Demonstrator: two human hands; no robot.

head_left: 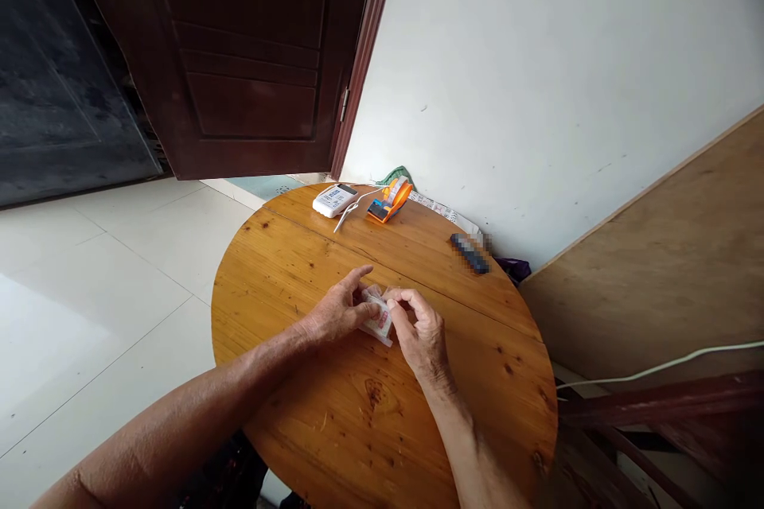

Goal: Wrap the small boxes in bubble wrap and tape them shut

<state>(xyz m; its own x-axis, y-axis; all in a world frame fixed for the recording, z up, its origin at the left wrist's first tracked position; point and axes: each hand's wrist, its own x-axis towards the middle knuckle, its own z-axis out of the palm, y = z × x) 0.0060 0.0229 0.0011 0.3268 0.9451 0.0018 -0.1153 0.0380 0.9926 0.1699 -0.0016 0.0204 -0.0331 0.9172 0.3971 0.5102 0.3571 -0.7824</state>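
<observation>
White packet (375, 327), red print (383, 319), unreadable

The round table (286, 254) is honey-brown wood with darker knots and grain; near its middle, a clear and whitish packet (383, 324) marked in pinkish red. Toward the far edge, a white device (330, 203) with bluish lettering and a dark panel, then a bright orange tape dispenser (402, 200) (blue at its near end)

Angles the left hand (337, 312) forward, left index finger (356, 275) straight, left thumb (365, 310) apart, bare left forearm (185, 413) slanting in from lower left. Pinches with the right hand (425, 334), right thumb (402, 321) meeting bent forefinger (413, 301).
</observation>
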